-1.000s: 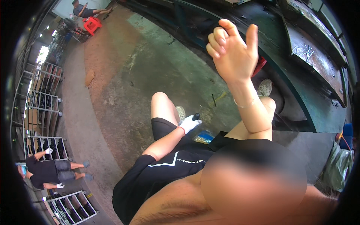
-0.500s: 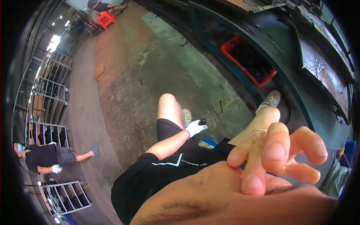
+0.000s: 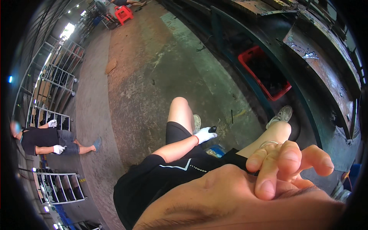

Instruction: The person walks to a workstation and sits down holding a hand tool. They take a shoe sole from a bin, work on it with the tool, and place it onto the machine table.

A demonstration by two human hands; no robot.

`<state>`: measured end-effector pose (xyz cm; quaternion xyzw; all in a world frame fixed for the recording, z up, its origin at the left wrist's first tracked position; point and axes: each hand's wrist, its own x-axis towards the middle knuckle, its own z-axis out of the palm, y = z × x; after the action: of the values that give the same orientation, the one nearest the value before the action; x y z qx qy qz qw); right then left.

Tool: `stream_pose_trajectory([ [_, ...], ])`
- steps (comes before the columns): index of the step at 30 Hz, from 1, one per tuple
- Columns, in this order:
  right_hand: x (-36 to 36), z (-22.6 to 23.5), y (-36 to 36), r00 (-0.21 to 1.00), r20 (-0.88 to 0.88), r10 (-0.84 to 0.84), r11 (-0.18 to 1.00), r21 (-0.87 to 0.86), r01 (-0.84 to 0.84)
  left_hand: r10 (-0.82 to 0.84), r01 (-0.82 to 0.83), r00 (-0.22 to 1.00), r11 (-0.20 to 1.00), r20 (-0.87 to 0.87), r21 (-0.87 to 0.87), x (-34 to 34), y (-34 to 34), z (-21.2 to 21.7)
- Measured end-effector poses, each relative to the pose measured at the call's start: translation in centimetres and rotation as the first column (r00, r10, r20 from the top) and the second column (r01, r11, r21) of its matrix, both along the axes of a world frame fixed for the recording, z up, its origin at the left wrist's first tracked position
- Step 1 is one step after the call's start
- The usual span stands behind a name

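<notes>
My left hand (image 3: 206, 135), in a white glove, rests near my left knee. Its fingers are closed round a small black object (image 3: 212, 129), whose rounded end sticks out; the rest is hidden in the grip. Bare and raised close to the camera at the lower right, my right hand (image 3: 289, 163) has bent, spread fingers, and nothing shows between them. A thin silvery ring (image 3: 268, 143) is on it. Between my thighs, below the gloved hand, lies a blue and clear plastic packet (image 3: 216, 151), partly covered by my black shirt.
A red crate (image 3: 284, 94) with dark contents sits under the dark metal bench (image 3: 306, 111) on my right. White-gloved, a co-worker (image 3: 40, 140) stands at the left near wheeled racks (image 3: 61, 174). Farther off are a red stool (image 3: 123, 15) and another person's legs (image 3: 136, 3).
The whole view has shifted, so the floor, crate and stool appear farther right. My right hand's fingers have drawn down slightly. Both of the co-worker's gloves now show plainly. My left hand keeps its grip.
</notes>
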<state>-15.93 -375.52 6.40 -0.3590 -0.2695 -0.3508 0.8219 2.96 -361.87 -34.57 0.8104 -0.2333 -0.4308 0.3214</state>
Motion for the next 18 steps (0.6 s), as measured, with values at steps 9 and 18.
stream_pose_trajectory([
  [9, -0.4, -0.1, -0.2, 0.993, -0.108, 0.035, 0.997, 0.075, -0.027, 0.004, -0.003, 1.0, 0.999, -0.023, 0.032, -0.3, -0.2, 1.7],
  [18, 1.4, -1.8, -0.3, 0.972, 0.178, 0.153, 0.987, 0.014, -0.158, -0.016, 0.016, 1.0, 0.999, 0.005, 0.03, -0.5, 0.3, 0.8],
])
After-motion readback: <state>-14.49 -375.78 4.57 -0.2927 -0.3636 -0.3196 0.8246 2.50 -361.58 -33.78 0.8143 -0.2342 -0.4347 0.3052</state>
